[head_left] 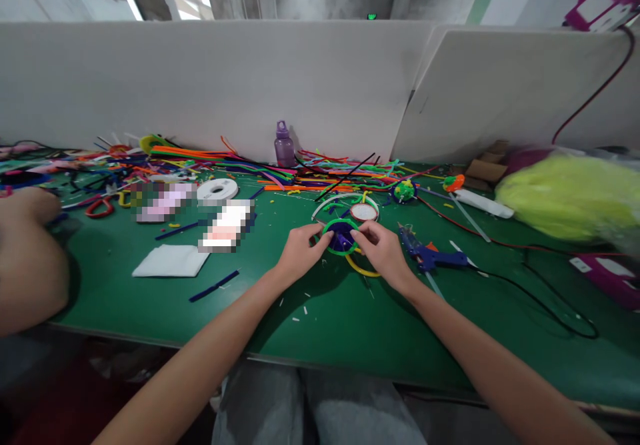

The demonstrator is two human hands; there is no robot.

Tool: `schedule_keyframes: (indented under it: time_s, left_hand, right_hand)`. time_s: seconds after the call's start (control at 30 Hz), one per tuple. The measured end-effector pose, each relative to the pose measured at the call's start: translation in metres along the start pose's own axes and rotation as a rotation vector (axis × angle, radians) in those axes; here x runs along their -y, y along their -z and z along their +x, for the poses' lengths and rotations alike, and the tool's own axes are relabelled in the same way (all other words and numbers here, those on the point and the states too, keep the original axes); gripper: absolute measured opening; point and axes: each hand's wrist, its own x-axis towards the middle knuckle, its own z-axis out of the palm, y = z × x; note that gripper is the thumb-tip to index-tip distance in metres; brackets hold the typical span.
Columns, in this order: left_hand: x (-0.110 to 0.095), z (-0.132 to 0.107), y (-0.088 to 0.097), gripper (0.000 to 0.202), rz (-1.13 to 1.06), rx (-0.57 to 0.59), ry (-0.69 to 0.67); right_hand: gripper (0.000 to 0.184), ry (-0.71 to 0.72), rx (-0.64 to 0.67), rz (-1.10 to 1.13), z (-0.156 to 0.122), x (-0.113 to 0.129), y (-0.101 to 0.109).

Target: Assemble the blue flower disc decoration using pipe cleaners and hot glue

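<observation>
Between my two hands, just above the table, is a round piece with a bright green fuzzy rim and a dark blue middle [342,238]. My left hand [303,248] pinches its left edge with thumb and fingers. On the opposite edge, my right hand [381,250] grips it the same way. Partly behind and below it lie a yellow ring [364,268], a white ring [373,199] and a small red-rimmed white disc [364,212]. A blue glue gun [434,258] rests right of my right hand. Beyond it sits a green and blue ball [404,191].
Pipe cleaners [240,165] pile along the back, near a purple bottle [285,148]. Left are a white spool [217,192], folded white cloth [171,261], red-handled scissors [99,207] and another person's arm [30,258]. A yellow-green bag [565,195] and cords occupy the right.
</observation>
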Motion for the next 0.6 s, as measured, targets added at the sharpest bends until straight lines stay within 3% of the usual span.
schedule_keyframes:
  time_s: [0.6]
  left_hand:
    - [-0.0020,-0.0014,-0.0002,0.033,0.027,-0.010,-0.043]
  right_hand:
    - [0.029,0.017,0.010,-0.035,-0.0006,0.0034,0.0010]
